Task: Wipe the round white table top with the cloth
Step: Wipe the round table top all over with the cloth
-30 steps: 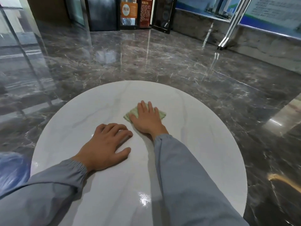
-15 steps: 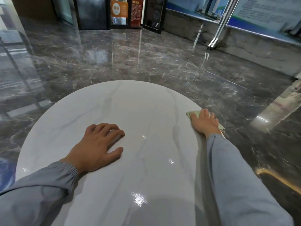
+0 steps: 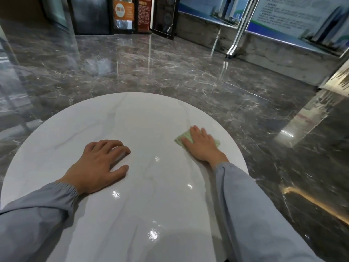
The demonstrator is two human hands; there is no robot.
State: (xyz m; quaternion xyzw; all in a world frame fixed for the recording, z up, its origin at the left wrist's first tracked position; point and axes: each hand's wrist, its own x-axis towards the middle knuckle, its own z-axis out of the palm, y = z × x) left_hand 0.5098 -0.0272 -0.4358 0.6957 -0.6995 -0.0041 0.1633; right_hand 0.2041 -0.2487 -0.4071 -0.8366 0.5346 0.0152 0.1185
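**A:** What has moved in the last half second?

**B:** The right hand (image 3: 203,146) has come back inward. It was at the right rim with the cloth (image 3: 182,139) partly hanging over the edge. Now both lie wholly on the table top (image 3: 151,112), on its right side, near the rim but not over it. A second ago they were at the middle, so that makes one stroke out and the start of a stroke back. The left hand (image 3: 98,163) has not shifted.

**A:** How do the hands lie?

**B:** The right one is flat, with its fingers straight and close together, pressing the folded green cloth down. A corner of the cloth shows on each side of the palm. The left one rests on the bare top left of centre, fingers spread and a little bent, holding nothing. I think it is bracing the person.

**A:** How far along is the wiping?

**B:** Part-way, I judge. The band from the middle to the right rim has been covered. The pictures do not show the cloth on the far arc, the left side, the near part by the sleeves (image 3: 249,205) or the patch under the left hand.

**A:** Can you tell wiped from unwiped?

**B:** No. The whole top is glossy, with lamp glints, and I see no streak or dirt.
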